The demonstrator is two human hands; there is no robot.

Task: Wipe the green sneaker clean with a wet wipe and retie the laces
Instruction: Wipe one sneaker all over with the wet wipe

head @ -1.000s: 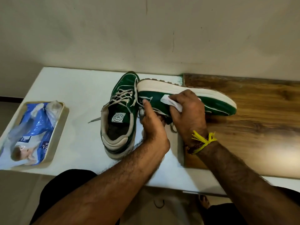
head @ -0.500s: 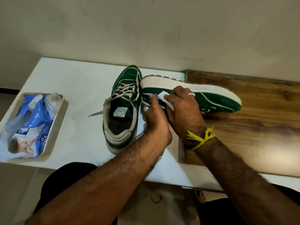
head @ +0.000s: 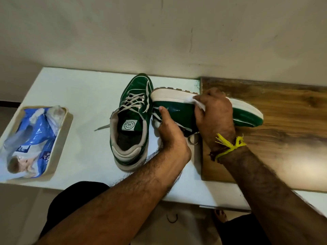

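The right hand has its grip closed on a white wet wipe, fingers curled over the top and pressing it against the pale midsole of the green sneaker, which lies tipped on its side across the centre of the frame, sole toward the wall. The left hand steadies the heel end, its thumb up on the green upper and its fingers, mostly hidden, apparently curled round the collar. The sneaker looks light but bulky; the rubber sole is stiff and the glossy upper likely slick when wet, so the firm heel and midsole are the sensible places to hold. Its loose laces trail below. Both forearms reach in from the lower edge. A second green sneaker stands upright left of it on the white worktop.
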